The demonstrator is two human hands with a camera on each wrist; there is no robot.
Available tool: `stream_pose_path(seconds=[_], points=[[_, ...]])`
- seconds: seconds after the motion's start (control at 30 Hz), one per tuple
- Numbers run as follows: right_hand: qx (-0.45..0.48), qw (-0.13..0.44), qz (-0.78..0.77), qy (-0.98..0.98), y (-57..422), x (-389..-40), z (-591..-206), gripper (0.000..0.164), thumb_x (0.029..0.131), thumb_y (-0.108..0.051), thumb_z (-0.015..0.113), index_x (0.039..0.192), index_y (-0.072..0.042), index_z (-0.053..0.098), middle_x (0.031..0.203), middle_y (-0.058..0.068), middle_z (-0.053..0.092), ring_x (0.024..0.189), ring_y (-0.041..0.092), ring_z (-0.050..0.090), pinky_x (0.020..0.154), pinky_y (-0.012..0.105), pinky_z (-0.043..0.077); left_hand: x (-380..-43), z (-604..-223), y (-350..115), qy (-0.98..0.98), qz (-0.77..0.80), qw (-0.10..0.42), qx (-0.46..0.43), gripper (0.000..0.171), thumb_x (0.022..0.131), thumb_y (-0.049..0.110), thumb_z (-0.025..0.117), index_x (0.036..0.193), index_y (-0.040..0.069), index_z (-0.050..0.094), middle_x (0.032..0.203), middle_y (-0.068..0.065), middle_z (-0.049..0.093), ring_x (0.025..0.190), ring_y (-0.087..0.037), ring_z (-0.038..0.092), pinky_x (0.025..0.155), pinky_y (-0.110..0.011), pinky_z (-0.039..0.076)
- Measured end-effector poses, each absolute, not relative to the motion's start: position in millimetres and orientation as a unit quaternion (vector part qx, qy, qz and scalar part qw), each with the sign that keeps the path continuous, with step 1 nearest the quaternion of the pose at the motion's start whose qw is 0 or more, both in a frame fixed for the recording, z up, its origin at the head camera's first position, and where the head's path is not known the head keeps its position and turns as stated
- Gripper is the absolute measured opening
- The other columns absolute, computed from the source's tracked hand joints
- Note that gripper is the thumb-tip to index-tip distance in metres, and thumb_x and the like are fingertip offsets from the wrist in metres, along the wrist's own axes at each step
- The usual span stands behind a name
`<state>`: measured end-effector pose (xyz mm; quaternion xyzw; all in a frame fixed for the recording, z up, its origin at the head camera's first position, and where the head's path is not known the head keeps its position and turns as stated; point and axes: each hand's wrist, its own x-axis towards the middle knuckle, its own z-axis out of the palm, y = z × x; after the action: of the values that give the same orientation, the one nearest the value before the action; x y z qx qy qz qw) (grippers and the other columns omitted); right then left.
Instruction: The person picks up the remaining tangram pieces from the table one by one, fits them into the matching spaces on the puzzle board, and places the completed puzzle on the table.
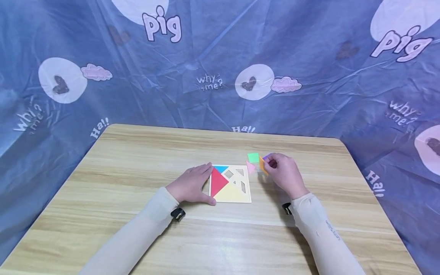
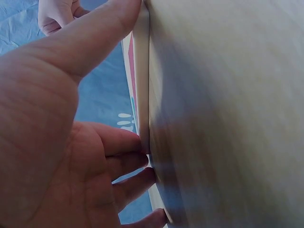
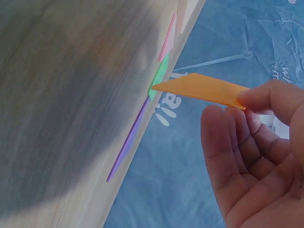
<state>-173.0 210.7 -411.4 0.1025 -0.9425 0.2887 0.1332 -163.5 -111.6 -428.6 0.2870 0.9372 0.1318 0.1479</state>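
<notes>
A pale square tangram board lies flat on the table. In it sit a red triangle, a yellow triangle and a blue triangle; several cut-outs on its right side show bare. My left hand holds the board's left side, thumb at the near corner and index finger at the far one. To the right of the board, my right hand pinches an orange parallelogram piece by one end, raised off the table. Close by lie a green square, a pink triangle and a purple piece, partly hidden in the head view.
The wood-grain table extends around the board on every side. Behind it hangs a blue printed cloth. Each wrist wears a black band mount, such as the left one.
</notes>
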Motion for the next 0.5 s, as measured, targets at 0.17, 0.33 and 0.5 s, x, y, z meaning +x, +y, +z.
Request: stream_pose_path(seconds=[0.17,0.33,0.5], points=[[0.105,0.14,0.284,-0.943,211.0,-172.2,-411.8,0.008,0.093,-0.007,0.068,0.091,-0.004,0.075,0.082,0.007,0.07,0.074,0.02,0.062,0.07,0.037,0.052,-163.5,-429.7,-111.4,0.936,0.134,0.15,0.287,0.121,0.079,0.069,0.077,0.163,0.002,0.023,0.171,-0.012,0.021,0.157,-0.03,0.022,0.126,-0.049,0.024],[0.09,0.137,0.281,-0.946,210.9,-172.2,-409.5,0.011,0.099,-0.01,0.066,0.095,-0.002,0.072,0.085,0.01,0.069,0.076,0.024,0.061,0.071,0.038,0.05,-164.5,-430.2,-110.8,0.936,0.133,0.15,0.289,0.121,0.08,0.07,0.076,0.164,0.002,0.023,0.172,-0.012,0.02,0.158,-0.03,0.022,0.126,-0.049,0.023],[0.064,0.127,0.292,-0.946,209.5,-172.6,-407.6,0.012,0.102,-0.011,0.063,0.098,-0.001,0.068,0.087,0.012,0.066,0.078,0.027,0.059,0.072,0.039,0.047,-165.5,-429.4,-110.7,0.935,0.138,0.149,0.292,0.119,0.08,0.068,0.077,0.163,0.001,0.024,0.171,-0.013,0.021,0.157,-0.031,0.022,0.126,-0.05,0.024]])
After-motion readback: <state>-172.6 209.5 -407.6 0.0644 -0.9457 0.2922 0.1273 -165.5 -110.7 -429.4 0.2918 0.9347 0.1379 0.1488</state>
